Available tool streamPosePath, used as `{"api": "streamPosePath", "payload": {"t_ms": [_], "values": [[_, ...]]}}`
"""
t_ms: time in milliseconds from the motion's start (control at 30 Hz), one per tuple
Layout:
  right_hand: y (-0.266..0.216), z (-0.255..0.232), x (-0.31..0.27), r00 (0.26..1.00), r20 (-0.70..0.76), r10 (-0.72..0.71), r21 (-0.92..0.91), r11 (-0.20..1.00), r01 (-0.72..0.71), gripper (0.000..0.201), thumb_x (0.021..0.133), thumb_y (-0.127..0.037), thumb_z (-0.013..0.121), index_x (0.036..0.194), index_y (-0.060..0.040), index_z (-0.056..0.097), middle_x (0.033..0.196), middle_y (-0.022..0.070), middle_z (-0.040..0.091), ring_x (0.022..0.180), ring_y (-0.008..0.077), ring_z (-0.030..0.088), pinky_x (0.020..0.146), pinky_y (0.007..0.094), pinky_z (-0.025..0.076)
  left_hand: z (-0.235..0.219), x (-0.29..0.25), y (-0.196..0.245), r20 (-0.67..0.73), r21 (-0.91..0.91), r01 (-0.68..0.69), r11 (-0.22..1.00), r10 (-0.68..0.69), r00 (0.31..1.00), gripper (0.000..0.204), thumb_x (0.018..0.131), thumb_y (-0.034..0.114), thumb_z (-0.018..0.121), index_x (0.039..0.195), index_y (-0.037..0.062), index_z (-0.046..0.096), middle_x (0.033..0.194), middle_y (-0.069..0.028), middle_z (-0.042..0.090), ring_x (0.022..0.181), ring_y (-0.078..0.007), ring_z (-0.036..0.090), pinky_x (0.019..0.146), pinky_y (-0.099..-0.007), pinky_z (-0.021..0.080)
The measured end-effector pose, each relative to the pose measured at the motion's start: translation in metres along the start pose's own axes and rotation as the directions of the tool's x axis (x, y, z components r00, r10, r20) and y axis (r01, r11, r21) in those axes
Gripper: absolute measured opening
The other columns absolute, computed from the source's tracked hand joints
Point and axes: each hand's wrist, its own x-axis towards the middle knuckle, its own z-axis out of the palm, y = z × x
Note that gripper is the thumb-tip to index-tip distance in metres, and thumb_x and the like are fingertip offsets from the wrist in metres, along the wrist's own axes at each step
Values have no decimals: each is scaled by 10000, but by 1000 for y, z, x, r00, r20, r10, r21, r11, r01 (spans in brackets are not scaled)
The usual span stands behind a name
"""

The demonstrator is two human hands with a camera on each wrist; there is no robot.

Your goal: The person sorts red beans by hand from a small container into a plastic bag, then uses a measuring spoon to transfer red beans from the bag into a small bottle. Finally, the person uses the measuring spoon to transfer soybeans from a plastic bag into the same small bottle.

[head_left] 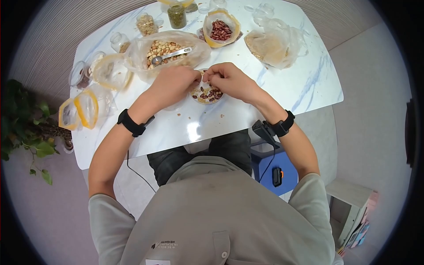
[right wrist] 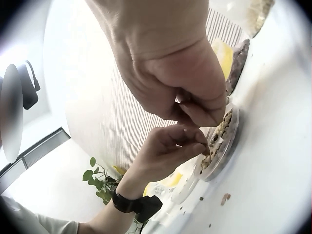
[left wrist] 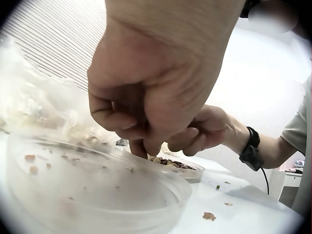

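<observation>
Fingers (head_left: 197,78) of our left hand (head_left: 174,84) and right hand (head_left: 229,80) curl, pinching something too small to identify, directly above the dish of mixed beans (head_left: 206,93) on the desk (head_left: 304,84); both hands equally near.

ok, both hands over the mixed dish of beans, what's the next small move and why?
Probably pick one bean out: both the left hand and right hand have fingertips curled just above the small dish, which holds dark and pale beans mixed. Whether either hand pinches one yet is unclear.

Bags (head_left: 168,52) and jars (head_left: 176,16) crowd the table's (head_left: 304,84) far side; its right part looks open.
</observation>
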Motion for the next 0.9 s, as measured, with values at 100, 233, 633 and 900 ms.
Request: {"api": "streamPosePath", "payload": {"t_ms": [100,233,633,900], "values": [[-7,8,1,989,-34,-146,-278,952,131,223,969,-139,620,1074,45,692,816,172,711,724,288,696,689,399,542,0,-3,-1,-48,-81,25,996,-29,998,105,907,137,678,930,47,728,861,-158,714,848,-371,691,732,-480,534],[5,21,6,942,20,-334,-582,762,283,188,968,-118,642,1078,33,649,851,231,704,800,392,691,720,468,542,0,-7,-4,-23,-150,67,986,-72,997,133,899,84,697,1005,11,728,894,-189,714,841,-387,678,749,-462,523],[3,33,7,958,89,-273,-716,651,252,153,965,-73,605,1090,16,599,865,216,701,832,388,704,734,468,551,1,-10,-7,-63,-180,46,983,-58,996,116,907,58,688,995,-9,724,887,-200,714,835,-377,687,746,-447,532],[-11,2,-2,980,66,185,873,465,-146,206,1068,-140,521,1033,27,637,918,107,673,821,174,640,723,296,555,-27,0,24,-352,-321,38,946,-157,923,132,913,114,734,1026,47,745,905,-99,733,808,-276,680,698,-361,534]]}}
